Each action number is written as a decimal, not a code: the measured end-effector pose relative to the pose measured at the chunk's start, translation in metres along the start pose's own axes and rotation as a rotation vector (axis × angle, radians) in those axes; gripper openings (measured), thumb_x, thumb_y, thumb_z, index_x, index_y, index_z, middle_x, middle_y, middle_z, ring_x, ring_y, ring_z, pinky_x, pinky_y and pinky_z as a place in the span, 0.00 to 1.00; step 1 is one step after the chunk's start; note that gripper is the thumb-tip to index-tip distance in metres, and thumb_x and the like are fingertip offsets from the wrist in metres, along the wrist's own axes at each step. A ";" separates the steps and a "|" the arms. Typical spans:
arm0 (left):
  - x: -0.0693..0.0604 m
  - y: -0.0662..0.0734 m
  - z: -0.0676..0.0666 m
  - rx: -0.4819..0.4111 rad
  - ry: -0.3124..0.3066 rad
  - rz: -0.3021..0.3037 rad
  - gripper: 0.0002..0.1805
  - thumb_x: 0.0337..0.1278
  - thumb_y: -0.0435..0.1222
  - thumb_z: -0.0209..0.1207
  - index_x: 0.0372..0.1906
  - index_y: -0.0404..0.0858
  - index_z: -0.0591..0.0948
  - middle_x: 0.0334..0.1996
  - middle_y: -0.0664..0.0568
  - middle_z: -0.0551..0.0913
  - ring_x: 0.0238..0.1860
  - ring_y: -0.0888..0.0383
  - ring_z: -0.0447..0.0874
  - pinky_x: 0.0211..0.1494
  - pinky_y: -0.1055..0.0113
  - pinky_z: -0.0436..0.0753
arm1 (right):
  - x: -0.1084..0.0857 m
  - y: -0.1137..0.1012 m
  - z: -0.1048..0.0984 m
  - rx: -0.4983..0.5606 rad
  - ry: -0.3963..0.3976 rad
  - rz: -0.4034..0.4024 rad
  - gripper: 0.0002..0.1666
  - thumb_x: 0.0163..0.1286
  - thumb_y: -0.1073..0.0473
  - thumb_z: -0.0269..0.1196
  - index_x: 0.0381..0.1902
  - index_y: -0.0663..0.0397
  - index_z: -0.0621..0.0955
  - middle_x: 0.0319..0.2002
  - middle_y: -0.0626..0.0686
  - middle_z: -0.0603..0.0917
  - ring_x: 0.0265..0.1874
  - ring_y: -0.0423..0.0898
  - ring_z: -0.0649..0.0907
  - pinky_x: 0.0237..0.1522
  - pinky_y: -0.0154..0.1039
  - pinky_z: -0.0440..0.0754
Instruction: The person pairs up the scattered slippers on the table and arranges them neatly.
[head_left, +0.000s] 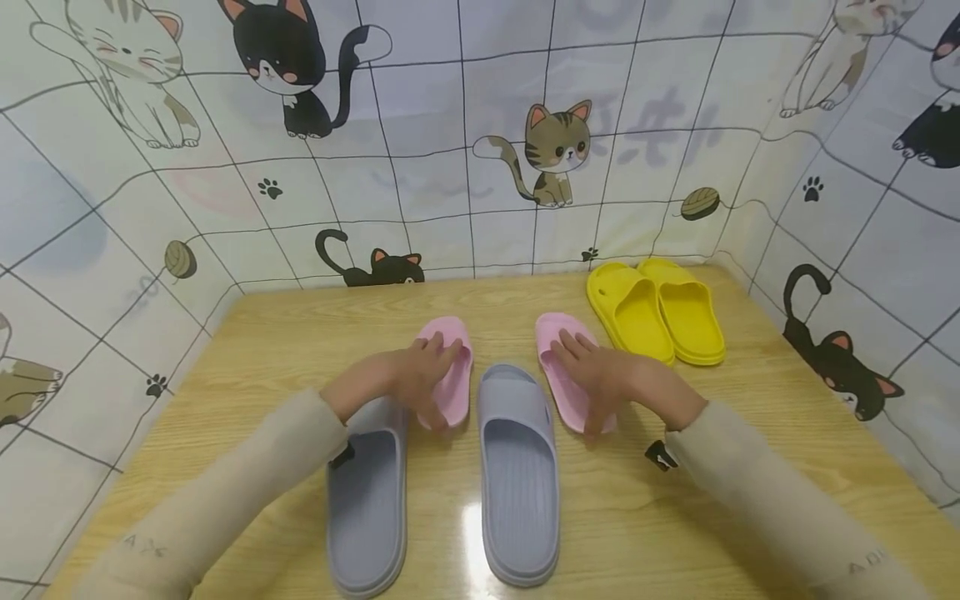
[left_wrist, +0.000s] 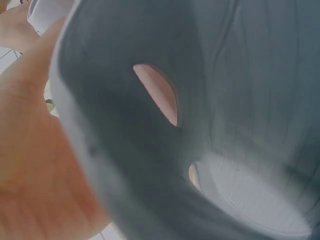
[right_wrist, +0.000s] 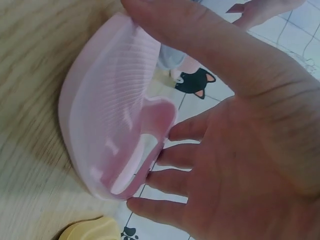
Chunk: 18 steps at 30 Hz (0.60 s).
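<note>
Two small pink slippers lie apart on the wooden tabletop in the head view. My left hand [head_left: 420,371] rests over the left pink slipper [head_left: 456,400], fingers on its strap and thumb toward the heel. On the right pink slipper [head_left: 564,398] my right hand [head_left: 600,373] lies the same way. The right wrist view shows fairly straight fingertips at that strap's edge and the thumb by the heel. Nearer stand two larger grey slippers, the left one [head_left: 366,517] partly under my left forearm, the right one [head_left: 519,492] between my arms. A grey slipper [left_wrist: 125,150] fills most of the left wrist view.
A pair of yellow slippers [head_left: 692,321] sits side by side at the back right of the wooden tabletop [head_left: 285,350]. Cat-printed tile-pattern sheeting [head_left: 420,183] rises behind and along both sides. A small black print or object [head_left: 660,455] shows by my right cuff.
</note>
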<state>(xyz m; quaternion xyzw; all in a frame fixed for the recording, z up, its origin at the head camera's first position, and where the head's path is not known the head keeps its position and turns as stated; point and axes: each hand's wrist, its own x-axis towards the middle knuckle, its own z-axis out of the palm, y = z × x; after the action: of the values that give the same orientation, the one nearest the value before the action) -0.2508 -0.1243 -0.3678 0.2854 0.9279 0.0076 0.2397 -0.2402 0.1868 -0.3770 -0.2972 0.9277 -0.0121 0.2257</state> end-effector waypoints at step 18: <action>0.016 -0.005 -0.013 -0.073 -0.049 -0.005 0.73 0.40 0.57 0.79 0.84 0.39 0.44 0.81 0.31 0.47 0.80 0.33 0.51 0.80 0.38 0.62 | 0.019 0.014 -0.002 -0.052 0.034 0.010 0.85 0.43 0.43 0.85 0.83 0.65 0.44 0.82 0.72 0.38 0.81 0.74 0.45 0.79 0.69 0.52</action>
<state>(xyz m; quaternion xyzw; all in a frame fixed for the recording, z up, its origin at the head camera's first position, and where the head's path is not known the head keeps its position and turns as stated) -0.2708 -0.1187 -0.3640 0.2744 0.9215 0.0340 0.2727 -0.2621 0.1873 -0.3856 -0.2982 0.9328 0.0082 0.2022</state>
